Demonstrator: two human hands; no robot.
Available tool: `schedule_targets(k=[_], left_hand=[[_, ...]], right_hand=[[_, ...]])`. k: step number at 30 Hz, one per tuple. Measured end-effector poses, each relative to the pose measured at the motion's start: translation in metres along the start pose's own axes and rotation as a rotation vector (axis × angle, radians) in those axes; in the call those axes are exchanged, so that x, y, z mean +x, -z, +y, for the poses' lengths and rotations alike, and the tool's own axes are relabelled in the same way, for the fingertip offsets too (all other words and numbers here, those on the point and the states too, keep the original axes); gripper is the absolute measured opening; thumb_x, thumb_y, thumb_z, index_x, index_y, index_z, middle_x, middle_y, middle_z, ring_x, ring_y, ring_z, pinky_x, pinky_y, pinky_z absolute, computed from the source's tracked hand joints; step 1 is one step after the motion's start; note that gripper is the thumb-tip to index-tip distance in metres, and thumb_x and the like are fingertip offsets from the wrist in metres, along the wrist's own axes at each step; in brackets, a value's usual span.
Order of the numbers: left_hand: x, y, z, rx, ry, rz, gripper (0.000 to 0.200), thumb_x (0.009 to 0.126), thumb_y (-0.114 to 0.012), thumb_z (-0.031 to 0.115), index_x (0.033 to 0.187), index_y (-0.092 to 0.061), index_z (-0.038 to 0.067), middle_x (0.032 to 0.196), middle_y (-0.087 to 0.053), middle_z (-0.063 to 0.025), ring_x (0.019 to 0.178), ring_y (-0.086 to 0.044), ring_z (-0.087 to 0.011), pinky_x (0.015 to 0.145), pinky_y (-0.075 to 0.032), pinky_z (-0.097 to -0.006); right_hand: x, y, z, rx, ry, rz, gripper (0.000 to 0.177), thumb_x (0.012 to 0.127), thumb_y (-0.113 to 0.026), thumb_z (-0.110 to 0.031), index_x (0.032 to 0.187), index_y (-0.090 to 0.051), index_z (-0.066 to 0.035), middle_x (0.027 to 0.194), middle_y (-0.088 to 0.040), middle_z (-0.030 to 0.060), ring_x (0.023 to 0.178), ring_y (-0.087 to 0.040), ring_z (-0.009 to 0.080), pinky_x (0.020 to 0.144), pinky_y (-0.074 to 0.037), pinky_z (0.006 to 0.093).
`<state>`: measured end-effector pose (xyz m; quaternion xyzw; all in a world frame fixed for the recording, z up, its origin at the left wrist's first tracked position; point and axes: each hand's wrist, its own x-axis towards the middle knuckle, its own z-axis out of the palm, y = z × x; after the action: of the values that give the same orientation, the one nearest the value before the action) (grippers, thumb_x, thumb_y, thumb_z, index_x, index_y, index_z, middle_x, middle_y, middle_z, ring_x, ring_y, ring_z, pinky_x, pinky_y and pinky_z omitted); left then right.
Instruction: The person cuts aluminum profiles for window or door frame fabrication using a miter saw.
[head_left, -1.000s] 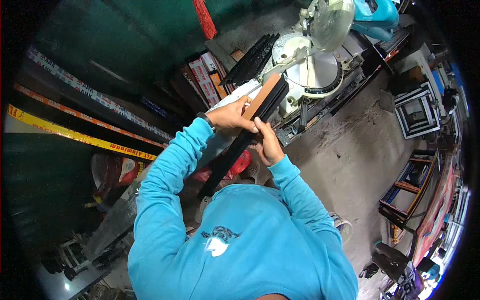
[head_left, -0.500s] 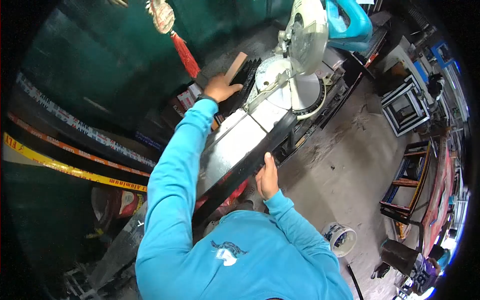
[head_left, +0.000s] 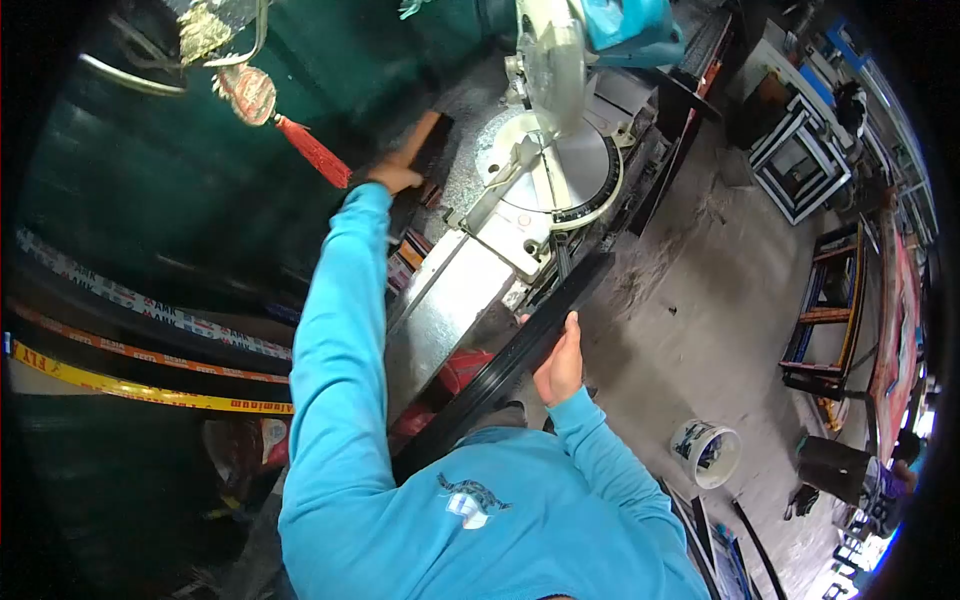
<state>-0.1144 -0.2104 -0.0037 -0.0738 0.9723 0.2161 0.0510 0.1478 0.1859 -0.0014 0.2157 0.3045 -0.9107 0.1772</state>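
Observation:
My left hand (head_left: 400, 178) is closed round a brush (head_left: 418, 140) with a wooden back and dark bristles, left of the miter saw (head_left: 548, 185). My right hand (head_left: 562, 366) grips a long black metal profile (head_left: 500, 365) from its right side, thumb up. The profile slants from my body up towards the saw, its far end just off the front edge of the saw's base. Beside it lies the bright metal bench surface (head_left: 450, 300), dusty in places. The saw's teal handle is up at the top, with its blade guard over the round table.
A white bucket (head_left: 706, 455) with scraps stands on the floor at right. Frames (head_left: 803, 160) and a rack (head_left: 830, 310) lean farther off. A red tassel (head_left: 312, 150) hangs at upper left. Another person (head_left: 870, 480) is at lower right.
My left hand with the brush has moved left, away from the saw table. My right hand now wraps the profile, which has shifted off the bench towards the right. The view has turned slightly.

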Motion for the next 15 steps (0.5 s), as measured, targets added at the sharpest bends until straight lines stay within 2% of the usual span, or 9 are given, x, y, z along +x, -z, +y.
schedule_targets(k=[1, 4, 5, 6, 8, 12, 13, 14, 15], left_hand=[[-0.038, 0.040, 0.026, -0.027, 0.095, -0.156, 0.071, 0.072, -0.077, 0.036, 0.134, -0.062, 0.004, 0.112, -0.071, -0.0240, 0.103, -0.068, -0.0365, 0.087, -0.053, -0.0444], [-0.110, 0.067, 0.004, -0.050, -0.033, -0.087, 0.074, 0.074, -0.079, 0.034, 0.138, -0.056, 0.005, 0.098, -0.070, -0.0181, 0.093, -0.070, -0.0282, 0.080, -0.055, -0.0447], [-0.135, 0.053, -0.017, -0.351, 0.134, 0.018, 0.070, 0.074, -0.083, 0.025, 0.136, -0.057, 0.004, 0.102, -0.068, -0.0098, 0.098, -0.067, -0.0221, 0.086, -0.054, -0.0397], [-0.152, 0.047, -0.026, -0.616, -0.111, 0.002, 0.067, 0.074, -0.085, 0.015, 0.134, -0.056, 0.002, 0.112, -0.066, -0.0064, 0.105, -0.064, -0.0213, 0.093, -0.052, -0.0348], [-0.206, 0.073, 0.025, -0.501, -0.030, -0.041, 0.066, 0.076, -0.083, 0.014, 0.135, -0.057, 0.001, 0.119, -0.066, -0.0095, 0.111, -0.062, -0.0214, 0.100, -0.048, -0.0350], [-0.208, 0.055, 0.013, -0.219, -0.101, 0.056, 0.061, 0.078, -0.079, 0.017, 0.131, -0.057, -0.003, 0.115, -0.066, -0.0155, 0.109, -0.065, -0.0298, 0.099, -0.050, -0.0369], [-0.190, 0.039, -0.002, 0.082, -0.293, 0.184, 0.062, 0.079, -0.076, 0.025, 0.130, -0.057, -0.003, 0.116, -0.065, -0.0213, 0.112, -0.064, -0.0368, 0.098, -0.050, -0.0419], [-0.164, 0.012, -0.028, 0.052, -0.191, 0.275, 0.065, 0.078, -0.074, 0.031, 0.131, -0.058, -0.001, 0.116, -0.065, -0.0250, 0.114, -0.062, -0.0408, 0.098, -0.050, -0.0465], [-0.160, 0.035, 0.022, 0.076, 0.067, 0.108, 0.065, 0.074, -0.076, 0.034, 0.126, -0.060, -0.001, 0.114, -0.066, -0.0264, 0.113, -0.063, -0.0406, 0.097, -0.051, -0.0466]], right_hand=[[0.001, -0.003, -0.004, 0.031, 0.014, 0.025, 0.053, 0.108, -0.038, -0.054, 0.127, -0.055, -0.007, 0.114, -0.066, 0.0133, 0.108, -0.063, 0.0250, 0.094, -0.053, 0.0427], [0.019, 0.007, 0.000, 0.132, -0.026, -0.043, 0.057, 0.106, -0.039, -0.058, 0.121, -0.057, -0.007, 0.105, -0.067, 0.0120, 0.097, -0.066, 0.0265, 0.089, -0.055, 0.0425], [0.024, 0.009, 0.001, 0.156, -0.041, -0.074, 0.058, 0.106, -0.039, -0.059, 0.120, -0.058, -0.006, 0.103, -0.068, 0.0119, 0.094, -0.067, 0.0271, 0.087, -0.055, 0.0416], [0.028, 0.005, 0.004, 0.140, -0.040, -0.036, 0.059, 0.105, -0.039, -0.061, 0.117, -0.058, -0.006, 0.101, -0.068, 0.0121, 0.091, -0.067, 0.0277, 0.086, -0.055, 0.0426], [0.037, 0.000, 0.012, 0.129, -0.065, -0.069, 0.058, 0.106, -0.037, -0.060, 0.119, -0.056, -0.007, 0.104, -0.065, 0.0119, 0.095, -0.066, 0.0269, 0.088, -0.056, 0.0439], [0.039, -0.022, 0.032, 0.075, -0.044, -0.108, 0.056, 0.107, -0.039, -0.057, 0.119, -0.056, -0.006, 0.105, -0.065, 0.0109, 0.097, -0.065, 0.0264, 0.091, -0.054, 0.0438], [0.041, -0.026, 0.040, 0.065, -0.038, -0.120, 0.055, 0.107, -0.040, -0.057, 0.119, -0.056, -0.005, 0.105, -0.064, 0.0107, 0.098, -0.064, 0.0263, 0.092, -0.053, 0.0437], [0.040, -0.030, 0.044, 0.073, -0.068, -0.090, 0.051, 0.107, -0.044, -0.053, 0.115, -0.057, -0.005, 0.102, -0.065, 0.0104, 0.094, -0.064, 0.0234, 0.091, -0.054, 0.0422], [0.036, -0.033, 0.050, 0.027, -0.066, -0.099, 0.050, 0.108, -0.043, -0.052, 0.117, -0.057, -0.005, 0.104, -0.064, 0.0101, 0.096, -0.064, 0.0238, 0.092, -0.053, 0.0424]])
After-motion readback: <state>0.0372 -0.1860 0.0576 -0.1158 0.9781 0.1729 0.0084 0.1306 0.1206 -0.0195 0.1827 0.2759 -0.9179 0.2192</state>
